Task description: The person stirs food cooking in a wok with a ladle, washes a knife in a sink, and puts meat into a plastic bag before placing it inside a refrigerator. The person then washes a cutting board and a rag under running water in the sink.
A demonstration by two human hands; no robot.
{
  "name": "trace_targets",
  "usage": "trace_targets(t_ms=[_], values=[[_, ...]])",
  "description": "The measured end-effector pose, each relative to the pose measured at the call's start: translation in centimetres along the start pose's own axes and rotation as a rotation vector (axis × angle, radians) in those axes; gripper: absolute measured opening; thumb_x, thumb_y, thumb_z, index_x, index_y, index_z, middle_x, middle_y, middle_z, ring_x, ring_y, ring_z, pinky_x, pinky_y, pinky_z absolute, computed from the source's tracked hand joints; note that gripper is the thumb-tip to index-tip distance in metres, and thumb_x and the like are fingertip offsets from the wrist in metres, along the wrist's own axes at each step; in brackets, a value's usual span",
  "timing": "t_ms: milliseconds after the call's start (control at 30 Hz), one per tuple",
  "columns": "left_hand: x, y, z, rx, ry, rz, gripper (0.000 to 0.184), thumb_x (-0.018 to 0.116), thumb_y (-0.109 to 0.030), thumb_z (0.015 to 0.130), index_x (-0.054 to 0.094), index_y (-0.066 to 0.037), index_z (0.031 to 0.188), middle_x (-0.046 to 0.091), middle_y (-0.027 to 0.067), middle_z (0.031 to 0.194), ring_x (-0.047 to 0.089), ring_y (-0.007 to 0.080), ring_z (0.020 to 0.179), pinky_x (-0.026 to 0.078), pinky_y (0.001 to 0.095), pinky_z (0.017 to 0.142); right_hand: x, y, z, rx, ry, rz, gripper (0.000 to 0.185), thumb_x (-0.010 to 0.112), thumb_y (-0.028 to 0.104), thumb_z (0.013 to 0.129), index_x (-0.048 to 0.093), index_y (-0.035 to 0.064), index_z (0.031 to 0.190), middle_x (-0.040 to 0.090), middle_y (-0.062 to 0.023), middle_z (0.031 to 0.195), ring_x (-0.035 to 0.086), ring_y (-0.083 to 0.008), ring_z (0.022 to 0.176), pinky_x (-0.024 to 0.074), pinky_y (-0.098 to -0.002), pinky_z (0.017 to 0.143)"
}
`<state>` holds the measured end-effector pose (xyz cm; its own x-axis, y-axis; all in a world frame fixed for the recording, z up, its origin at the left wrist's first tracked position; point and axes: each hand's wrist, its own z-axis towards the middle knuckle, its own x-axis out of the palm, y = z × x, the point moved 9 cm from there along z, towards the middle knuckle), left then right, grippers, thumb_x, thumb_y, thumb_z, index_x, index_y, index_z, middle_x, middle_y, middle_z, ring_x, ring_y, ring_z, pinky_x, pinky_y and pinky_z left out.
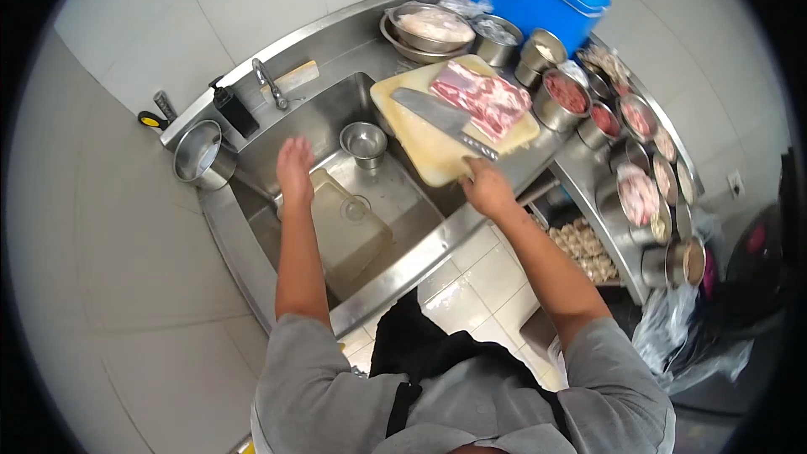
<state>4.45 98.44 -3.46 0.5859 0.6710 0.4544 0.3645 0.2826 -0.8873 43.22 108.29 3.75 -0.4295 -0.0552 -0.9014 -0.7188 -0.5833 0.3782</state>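
Your right hand (489, 187) was at the near edge of the cutting board (416, 151), its fingers curled in there, seemingly touching; you cannot tell from this view whether they had closed on the edge or only rested against it. Your left hand (295, 166) was raised over the left part of the sink (336, 105), fingers stretched out and close together, with nothing seen in them.

The board lay along the sink's right edge, one corner reaching out over the basin. The meat (483, 99) lay flat on the board's far right part, and the knife (433, 113) lay beside it, blade toward the far left corner, handle end at the near edge, just beside your right fingers. The small bowl (364, 143) stood in the sink's far right corner.

For good handling, it seemed best to keep the board level and press only gently on that edge, since the knife lay loose and could have slid, and to keep your fingers clear of its handle.

No brand, label or writing could be read, neither on the blue box (538, 0) nor on the dark bottle (235, 111).
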Motion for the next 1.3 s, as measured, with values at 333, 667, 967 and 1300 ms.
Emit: trace_targets(t_ms=[333,667,967,1300], values=[[5.7,-2.4,18.7,-0.125,0.181,-1.043,0.043,0.036,-0.019,0.098,0.035,0.007,0.132,0.043,0.0229,0.137,0.043,0.0374,0.128,0.036,0.0512,0.108,6.6,-6.5,11.4,0.201,0.443,-0.125,0.03,0.057,0.014,0.078,0.054,0.0019,0.106,0.057,-0.0182,0.107,0.058,-0.0359,0.098,0.048,-0.0456,0.084],[7.1,-2.5,7.3,-0.076,0.196,-0.279,0.044,0.038,-0.027,0.102,0.049,0.006,0.129,0.052,0.021,0.133,0.046,0.0306,0.128,0.035,0.0415,0.11,10.9,11.5,17.4,-0.377,0.451,-0.36,0.019,0.051,0.011,0.086,0.056,0.002,0.101,0.061,-0.0181,0.103,0.066,-0.0347,0.084,0.0545,-0.0423,0.07],[2.9,1.7,1.7,0.31,0.204,0.768,0.075,0.033,-0.051,0.099,0.025,0.008,0.144,0.027,0.0245,0.151,0.02,0.0346,0.143,0.012,0.0405,0.117,17.7,22.2,17.2,-0.606,0.515,-0.26,0.022,0.05,0.011,0.088,0.057,0.0022,0.107,0.062,-0.0179,0.108,0.067,-0.0329,0.09,0.0553,-0.0441,0.072],[1.9,1.0,4.5,0.313,0.211,1.065,0.078,0.033,-0.053,0.097,0.024,0.008,0.144,0.022,0.0272,0.151,0.015,0.0387,0.143,0.007,0.0443,0.118,24.1,19.4,14.0,0.276,1.176,0.929,0.019,0.057,0.006,0.082,0.051,0.0018,0.099,0.058,-0.0094,0.077,0.06,-0.0205,0.058,0.0493,-0.0344,0.049]])
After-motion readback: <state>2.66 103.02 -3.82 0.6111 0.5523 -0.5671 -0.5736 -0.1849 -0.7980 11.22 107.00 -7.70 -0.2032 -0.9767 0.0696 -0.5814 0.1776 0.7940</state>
